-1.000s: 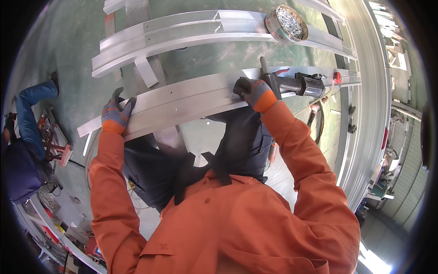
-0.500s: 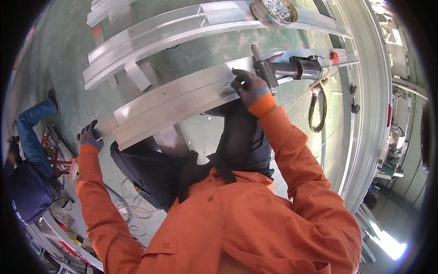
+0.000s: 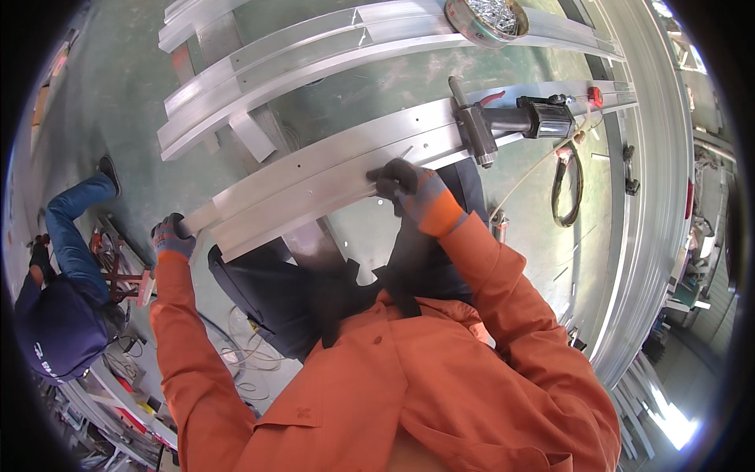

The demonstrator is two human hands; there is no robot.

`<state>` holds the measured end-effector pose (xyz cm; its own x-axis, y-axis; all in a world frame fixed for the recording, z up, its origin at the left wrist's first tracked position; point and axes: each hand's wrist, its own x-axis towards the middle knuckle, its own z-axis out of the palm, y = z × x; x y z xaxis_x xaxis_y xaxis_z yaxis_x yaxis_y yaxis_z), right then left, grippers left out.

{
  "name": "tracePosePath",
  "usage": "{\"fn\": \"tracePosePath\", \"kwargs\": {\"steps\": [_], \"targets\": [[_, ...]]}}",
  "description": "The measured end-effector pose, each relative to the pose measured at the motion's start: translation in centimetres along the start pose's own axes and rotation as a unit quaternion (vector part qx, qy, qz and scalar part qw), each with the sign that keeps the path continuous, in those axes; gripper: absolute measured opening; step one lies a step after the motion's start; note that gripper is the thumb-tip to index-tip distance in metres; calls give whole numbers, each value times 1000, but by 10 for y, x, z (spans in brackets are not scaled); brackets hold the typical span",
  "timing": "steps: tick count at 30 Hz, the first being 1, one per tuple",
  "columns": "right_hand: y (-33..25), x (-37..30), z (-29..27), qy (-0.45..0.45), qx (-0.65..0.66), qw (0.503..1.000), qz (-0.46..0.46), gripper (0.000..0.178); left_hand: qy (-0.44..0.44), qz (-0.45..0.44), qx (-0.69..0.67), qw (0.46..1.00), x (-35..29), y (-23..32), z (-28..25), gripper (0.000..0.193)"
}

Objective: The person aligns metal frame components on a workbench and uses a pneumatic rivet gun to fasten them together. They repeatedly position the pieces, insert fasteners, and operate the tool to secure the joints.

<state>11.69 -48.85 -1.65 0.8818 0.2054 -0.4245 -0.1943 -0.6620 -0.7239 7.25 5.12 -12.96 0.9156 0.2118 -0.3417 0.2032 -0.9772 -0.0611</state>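
A long aluminium profile [image 3: 271,186] lies across in front of my knees, with small holes along its face. My left hand [image 3: 172,237], in a grey and orange glove, is closed round a narrower metal piece [image 3: 200,220] that sticks out of the profile's left end. My right hand [image 3: 407,187], gloved alike, is at the profile's near edge with its fingers curled together; whatever they may hold is hidden. A thin pin, which looks like a rivet [image 3: 407,151], stands up from the profile just beyond that hand. Farther right, a rivet gun [image 3: 503,122] with a red trigger rests on the profile.
A round tin of rivets [image 3: 494,16] stands on more aluminium profiles [image 3: 299,69] at the far side. A black hose loop [image 3: 568,189] lies on the green floor to the right. Stacked long profiles [image 3: 657,181] run along the right. Another person [image 3: 67,315] is at the left.
My right hand has come back from the profile's face to its near edge, farther from the rivet gun. My left hand keeps its hold. The whole view has shifted slightly.
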Motion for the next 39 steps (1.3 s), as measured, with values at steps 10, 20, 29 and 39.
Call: {"fn": "tracePosePath", "kwargs": {"steps": [10,20,29,39], "targets": [[37,-43,-16,50,261,963,-38,9,-2,23,-10,1000,-9,9,-7,43],[43,-60,-19,71,283,956,26,7,-12,35,-2,999,-3,3,-9,47],[43,-60,-16,80,293,953,24,5,24,39,16,999,-8,27,-23,46],[66,-58,-13,69,389,918,4,11,25,85,-219,972,-7,52,-13,47]]}}
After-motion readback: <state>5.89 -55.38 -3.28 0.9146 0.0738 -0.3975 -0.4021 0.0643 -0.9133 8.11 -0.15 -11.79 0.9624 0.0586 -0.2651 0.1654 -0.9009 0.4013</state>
